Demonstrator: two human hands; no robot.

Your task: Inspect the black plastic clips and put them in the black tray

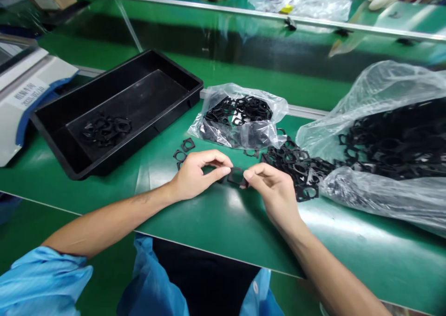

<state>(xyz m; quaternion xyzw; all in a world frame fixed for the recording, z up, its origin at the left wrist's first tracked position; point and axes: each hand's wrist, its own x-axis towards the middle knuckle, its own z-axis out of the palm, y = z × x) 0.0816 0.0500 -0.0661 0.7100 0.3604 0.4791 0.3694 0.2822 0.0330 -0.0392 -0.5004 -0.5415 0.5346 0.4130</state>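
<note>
Between both hands, just over the green table point(223, 227), is a small black square frame point(236, 175). My left hand point(195, 174) pinches its left edge with thumb and forefinger. At the opposite edge, my right hand point(270, 186) grips it the same way. Loose black square pieces with round holes point(188, 144) lie beyond my left hand. A heap of similar black pieces point(296, 165) spreads on the table behind my right hand. Fine details of the held frame are too small to make out.
A black tray point(153, 125) at the left contains a small pile of black pieces. Behind my hands sits a clear plastic bag point(240, 132) of black parts. A larger open bag point(348, 195) lies at right. A transparent panel point(261, 55) stands along the back.
</note>
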